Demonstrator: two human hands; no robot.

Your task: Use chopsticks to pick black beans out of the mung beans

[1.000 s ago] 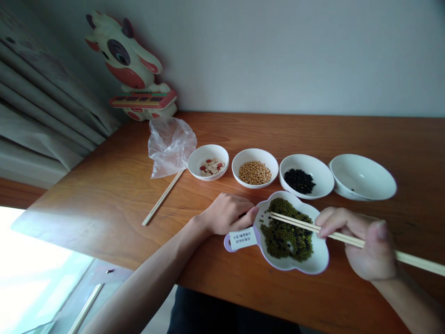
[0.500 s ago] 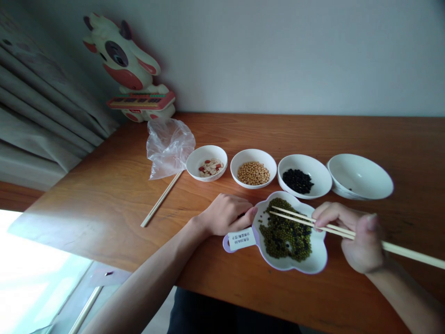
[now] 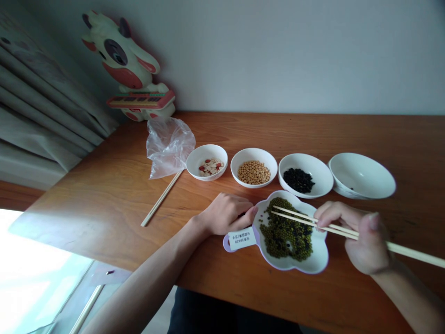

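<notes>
My right hand (image 3: pixel 361 236) holds a pair of pale wooden chopsticks (image 3: pixel 333 227). Their tips are over green beans mixed with dark ones (image 3: pixel 283 236), in a white flower-shaped dish (image 3: pixel 318 260) with a lilac rim. At the dish's left edge, my left hand (image 3: pixel 231 214) is closed, with thumb and finger gripping the rim above the labelled handle (image 3: pixel 242 238). Just behind the dish stands a white bowl (image 3: pixel 323 178) of black beans (image 3: pixel 299 180). I cannot make out a bean between the chopstick tips.
Farther left are a bowl of yellow soybeans (image 3: pixel 253 172) and one of sliced nuts (image 3: pixel 211 167). A right-hand bowl (image 3: pixel 365 174) holds a dark speck. Spare chopsticks (image 3: pixel 162 199), a clear plastic bag (image 3: pixel 169 146) and a cow-shaped toy keyboard (image 3: pixel 139 88) lie leftward.
My right hand and the chopsticks have shifted very slightly to the right. My left hand stays at the dish's rim, and the beans look the same.
</notes>
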